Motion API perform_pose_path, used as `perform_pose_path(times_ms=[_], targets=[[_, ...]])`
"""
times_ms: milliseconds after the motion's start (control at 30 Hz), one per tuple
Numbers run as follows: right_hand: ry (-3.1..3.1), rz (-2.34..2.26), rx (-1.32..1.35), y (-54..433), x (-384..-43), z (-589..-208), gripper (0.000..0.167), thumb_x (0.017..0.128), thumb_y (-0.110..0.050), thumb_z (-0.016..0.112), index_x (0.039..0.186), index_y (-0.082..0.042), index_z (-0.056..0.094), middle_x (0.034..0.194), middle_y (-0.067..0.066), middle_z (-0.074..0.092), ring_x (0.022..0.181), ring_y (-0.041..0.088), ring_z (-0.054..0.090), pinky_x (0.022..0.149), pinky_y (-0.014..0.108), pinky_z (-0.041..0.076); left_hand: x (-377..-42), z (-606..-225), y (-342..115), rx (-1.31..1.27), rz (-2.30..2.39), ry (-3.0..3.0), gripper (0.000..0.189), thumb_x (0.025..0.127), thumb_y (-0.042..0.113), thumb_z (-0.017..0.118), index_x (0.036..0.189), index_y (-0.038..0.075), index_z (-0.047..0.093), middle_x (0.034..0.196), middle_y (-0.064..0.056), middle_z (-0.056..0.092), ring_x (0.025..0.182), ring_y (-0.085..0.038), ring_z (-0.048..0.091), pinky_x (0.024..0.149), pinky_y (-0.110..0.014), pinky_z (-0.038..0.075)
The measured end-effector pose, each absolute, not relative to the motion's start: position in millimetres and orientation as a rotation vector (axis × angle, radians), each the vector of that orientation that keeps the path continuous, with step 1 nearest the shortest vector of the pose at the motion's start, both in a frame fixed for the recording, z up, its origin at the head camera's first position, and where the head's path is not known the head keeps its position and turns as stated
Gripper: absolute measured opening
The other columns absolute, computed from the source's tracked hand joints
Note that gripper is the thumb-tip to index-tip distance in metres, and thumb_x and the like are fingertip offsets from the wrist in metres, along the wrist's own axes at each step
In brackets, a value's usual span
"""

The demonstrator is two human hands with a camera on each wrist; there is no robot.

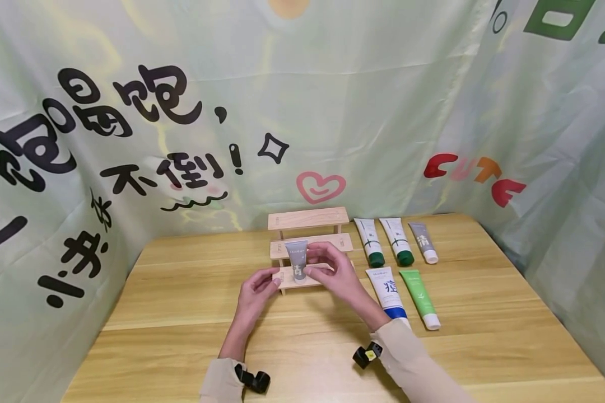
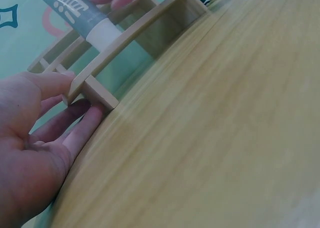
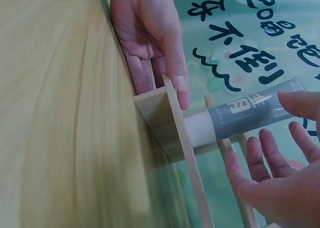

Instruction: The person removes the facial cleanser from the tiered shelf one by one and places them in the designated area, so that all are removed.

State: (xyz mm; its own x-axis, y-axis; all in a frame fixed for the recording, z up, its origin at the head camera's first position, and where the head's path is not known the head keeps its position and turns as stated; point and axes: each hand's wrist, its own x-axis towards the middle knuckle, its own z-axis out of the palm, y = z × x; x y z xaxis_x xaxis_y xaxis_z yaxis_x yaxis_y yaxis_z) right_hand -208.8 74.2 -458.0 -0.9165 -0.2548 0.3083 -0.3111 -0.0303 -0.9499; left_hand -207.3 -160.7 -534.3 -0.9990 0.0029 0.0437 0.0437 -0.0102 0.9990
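Note:
A small grey squeeze tube (image 1: 297, 260) with a white cap stands cap-down on the lowest step of a three-tier wooden display stand (image 1: 308, 218). My left hand (image 1: 256, 291) grips the left end of that step. In the left wrist view its thumb lies on the board (image 2: 107, 50) and its fingers are at the end support (image 2: 100, 93). On the tube's other side is my right hand (image 1: 338, 274), its fingers loosely spread. The right wrist view shows its thumb (image 3: 300, 105) overlapping the tube's upper end, with the other fingers apart from the tube.
Right of the stand lie two white tubes with green caps (image 1: 367, 240) (image 1: 397, 240), another grey tube (image 1: 423, 242), a white-and-blue tube (image 1: 385, 288) partly under the right forearm, and a green tube (image 1: 419, 296). A printed curtain (image 1: 383, 112) hangs behind the wooden table (image 1: 181, 302).

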Motion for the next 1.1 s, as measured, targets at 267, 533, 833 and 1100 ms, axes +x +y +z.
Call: perform_pose_path(times_ms=[267,533,833,1100], targets=[[-2.178,2.159,0.559,65,-210,-462,0.046,0.090,0.006,0.074,0.132,0.001,0.057,0.123,0.023,0.064,0.115,0.037,0.061,0.104,0.056,0.051,-207,-534,-159,-0.052,-2.219,-2.173,0.034,0.094,0.002,0.073,0.127,-0.003,0.067,0.133,-0.021,0.063,0.120,-0.032,0.064,0.093,-0.027,0.058],[-2.181,2.113,0.534,60,-212,-462,0.039,0.088,0.008,0.074,0.124,0.002,0.061,0.117,0.021,0.066,0.113,0.037,0.061,0.108,0.054,0.048,-207,-534,-160,-0.040,-2.221,-2.181,0.033,0.094,0.002,0.073,0.126,-0.002,0.068,0.134,-0.022,0.063,0.120,-0.033,0.063,0.093,-0.027,0.058],[-2.215,2.066,0.498,58,-213,-464,0.033,0.090,0.002,0.076,0.121,0.000,0.064,0.114,0.016,0.068,0.110,0.033,0.062,0.107,0.052,0.049,-206,-533,-160,-0.049,-2.216,-2.179,0.033,0.095,0.002,0.072,0.127,-0.002,0.067,0.133,-0.022,0.063,0.119,-0.032,0.064,0.092,-0.027,0.059],[-2.215,2.069,0.443,65,-209,-461,0.037,0.089,0.004,0.076,0.123,0.000,0.062,0.118,0.018,0.065,0.113,0.035,0.061,0.109,0.053,0.047,-205,-534,-160,-0.077,-2.257,-2.142,0.033,0.094,0.001,0.072,0.127,-0.002,0.067,0.130,-0.022,0.064,0.114,-0.029,0.066,0.091,-0.031,0.060]])
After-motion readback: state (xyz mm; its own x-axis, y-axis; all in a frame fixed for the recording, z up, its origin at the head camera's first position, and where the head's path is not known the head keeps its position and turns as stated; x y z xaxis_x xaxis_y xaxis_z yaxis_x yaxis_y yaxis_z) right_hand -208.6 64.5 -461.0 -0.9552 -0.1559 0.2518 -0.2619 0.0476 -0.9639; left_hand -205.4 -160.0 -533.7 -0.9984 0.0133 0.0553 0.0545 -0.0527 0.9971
